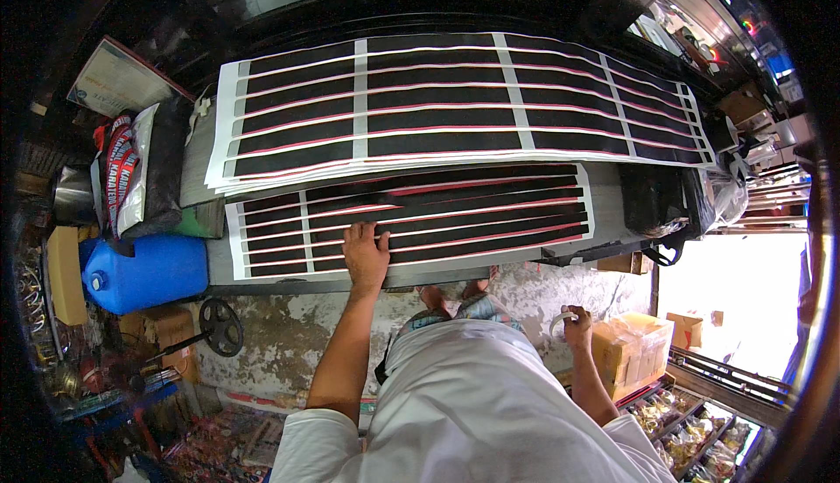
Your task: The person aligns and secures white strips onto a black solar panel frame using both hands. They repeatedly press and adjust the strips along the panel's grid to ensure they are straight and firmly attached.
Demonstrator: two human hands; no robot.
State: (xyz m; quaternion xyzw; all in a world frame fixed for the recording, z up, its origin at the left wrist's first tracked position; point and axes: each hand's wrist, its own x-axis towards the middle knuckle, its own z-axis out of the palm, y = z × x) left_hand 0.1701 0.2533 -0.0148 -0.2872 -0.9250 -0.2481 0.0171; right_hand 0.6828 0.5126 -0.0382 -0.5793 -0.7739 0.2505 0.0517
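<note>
While the left hand [367,254] rests, fingers slightly spread, on the near striped sheet [437,218] atop the bench [607,199], head view has the right hand [577,329] well apart, gripping a white roll [555,323]. Sheet's probably light, floppy, crease-prone; hold by its white end margins [587,199].

Patchy pale floor [280,325], grey table [608,207], glaring white opening [735,277] at right
</note>
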